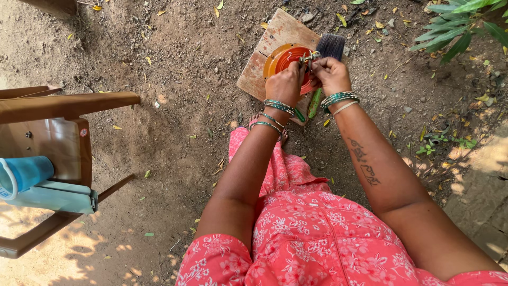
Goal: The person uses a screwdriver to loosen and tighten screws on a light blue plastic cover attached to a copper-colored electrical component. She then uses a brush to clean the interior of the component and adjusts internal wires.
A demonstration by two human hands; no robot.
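head view: both hands, left hand (284, 83) and right hand (330, 74), on a paintbrush (324, 50) above an orange tin (276, 61)

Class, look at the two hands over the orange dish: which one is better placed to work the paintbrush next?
Probably the right hand: it sits by the paintbrush bristles, while the left hand covers the orange dish.

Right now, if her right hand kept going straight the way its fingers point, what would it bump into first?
Probably the paintbrush: the right hand already pinches its metal band over the orange dish, opposite the left hand. Depth is hard to judge.
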